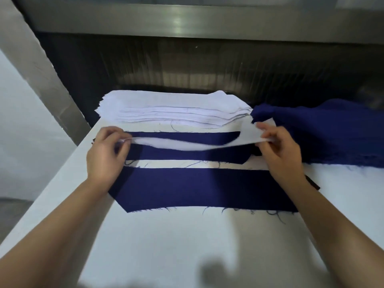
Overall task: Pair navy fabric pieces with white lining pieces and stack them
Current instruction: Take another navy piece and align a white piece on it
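White table (187, 246) — steel rail (187, 19) behind

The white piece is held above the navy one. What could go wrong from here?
1. The white lining piece sags between the left hand and the right hand, so it may land creased or skewed on the navy piece.
2. Loose threads beside that piece might get trapped underneath.

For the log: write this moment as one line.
left hand: pinches white lining piece; right hand: pinches its other end; piece: sags over far navy piece; near navy piece: no lining
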The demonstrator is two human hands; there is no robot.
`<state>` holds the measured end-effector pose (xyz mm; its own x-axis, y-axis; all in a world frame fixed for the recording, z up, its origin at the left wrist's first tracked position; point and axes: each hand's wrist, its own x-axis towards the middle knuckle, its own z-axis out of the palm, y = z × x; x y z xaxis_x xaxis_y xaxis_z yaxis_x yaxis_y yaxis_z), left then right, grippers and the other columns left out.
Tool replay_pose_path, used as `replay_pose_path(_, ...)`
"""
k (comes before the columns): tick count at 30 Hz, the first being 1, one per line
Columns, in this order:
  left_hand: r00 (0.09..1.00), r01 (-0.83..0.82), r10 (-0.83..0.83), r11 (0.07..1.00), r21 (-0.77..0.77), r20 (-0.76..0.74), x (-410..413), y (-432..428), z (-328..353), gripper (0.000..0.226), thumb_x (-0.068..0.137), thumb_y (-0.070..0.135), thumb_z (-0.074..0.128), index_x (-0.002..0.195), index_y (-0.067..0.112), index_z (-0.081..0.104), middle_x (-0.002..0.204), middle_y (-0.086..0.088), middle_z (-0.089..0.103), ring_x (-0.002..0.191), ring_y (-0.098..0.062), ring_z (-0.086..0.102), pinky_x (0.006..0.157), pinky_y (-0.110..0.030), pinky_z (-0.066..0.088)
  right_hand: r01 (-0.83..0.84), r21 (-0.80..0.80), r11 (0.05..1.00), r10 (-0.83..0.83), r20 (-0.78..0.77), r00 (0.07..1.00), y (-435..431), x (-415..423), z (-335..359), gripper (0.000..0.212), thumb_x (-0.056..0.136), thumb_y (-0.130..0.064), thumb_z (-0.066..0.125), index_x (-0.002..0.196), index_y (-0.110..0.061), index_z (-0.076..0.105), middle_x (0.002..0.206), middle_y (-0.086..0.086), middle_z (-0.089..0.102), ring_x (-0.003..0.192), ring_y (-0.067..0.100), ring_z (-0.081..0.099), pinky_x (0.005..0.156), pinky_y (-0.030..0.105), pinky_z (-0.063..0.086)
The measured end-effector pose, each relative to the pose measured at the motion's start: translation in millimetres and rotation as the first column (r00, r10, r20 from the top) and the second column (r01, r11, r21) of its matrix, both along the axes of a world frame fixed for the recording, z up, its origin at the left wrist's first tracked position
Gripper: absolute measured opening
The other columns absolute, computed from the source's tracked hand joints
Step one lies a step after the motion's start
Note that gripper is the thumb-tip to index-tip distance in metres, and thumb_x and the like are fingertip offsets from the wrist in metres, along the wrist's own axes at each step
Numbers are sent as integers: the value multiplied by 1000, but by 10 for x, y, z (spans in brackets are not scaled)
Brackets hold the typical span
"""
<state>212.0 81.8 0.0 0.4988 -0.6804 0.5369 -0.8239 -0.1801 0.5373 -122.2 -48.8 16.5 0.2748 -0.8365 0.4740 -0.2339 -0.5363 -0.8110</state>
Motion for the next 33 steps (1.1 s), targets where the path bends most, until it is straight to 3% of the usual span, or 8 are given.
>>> replay_pose_path(3,993,87,-88,996,-24,-77,-95,243,-103,13,90,5,62,97,12,71,106,10,51,83,12,53,76,-3,38,0,-49,999,-4,-88,996,202,-180,-101,28,85,10,54,85,-18,52,120,-12,56,100,-10,54,82,10,44)
replay_pose_path(5,985,140,-141,990,-19,-100,-146,395,-156,17,88,-1,62,95,13,70,105,9,54,87,18,52,76,1,36,3,-54,999,-10,-127,992,309,-304,-160,21,83,12,56,85,-9,53,118,-8,58,96,-9,56,80,11,46)
replay_pose_path(13,958,250,-235,965,81,-163,-253,688,-168,36,84,-6,64,83,30,63,91,16,66,86,13,55,77,0,37,36,-28,999,-41,-218,975,584,-601,-257,31,78,9,56,75,-22,57,102,-7,66,84,5,61,75,15,48)
replay_pose_path(15,949,272,-252,958,87,-188,-275,718,-159,44,83,-8,59,83,36,60,91,19,66,87,11,55,79,-2,38,57,3,998,-56,-183,982,604,-617,-269,19,74,-2,49,76,-18,59,97,-3,67,84,8,59,75,19,46)
replay_pose_path(18,909,332,-301,941,64,-287,-304,739,-120,33,81,11,43,90,37,62,99,30,63,96,1,55,87,-9,40,123,54,991,-117,-101,988,598,-630,-284,19,79,-15,45,82,-18,63,85,-6,64,76,5,55,63,16,41)
replay_pose_path(20,881,341,-311,940,22,-357,-311,737,-119,31,85,19,39,92,34,65,101,23,66,101,-1,57,89,-9,40,204,103,974,-194,-105,975,557,-642,-314,13,90,-19,51,84,-21,63,79,-2,60,66,2,51,52,8,37)
replay_pose_path(25,922,286,-247,954,92,-299,-285,719,-158,36,95,6,53,94,41,60,100,12,68,93,-7,60,80,-8,41,299,90,950,-254,-331,909,484,-686,-353,18,85,-1,58,93,-16,61,93,-5,58,77,8,49,60,4,35)
replay_pose_path(33,924,239,-214,970,43,-316,-280,764,-156,49,85,-5,59,87,43,61,97,13,69,84,3,58,74,-3,42,287,69,955,-249,-334,909,491,-684,-350,30,82,11,52,87,-17,60,95,1,58,84,15,52,58,-2,37)
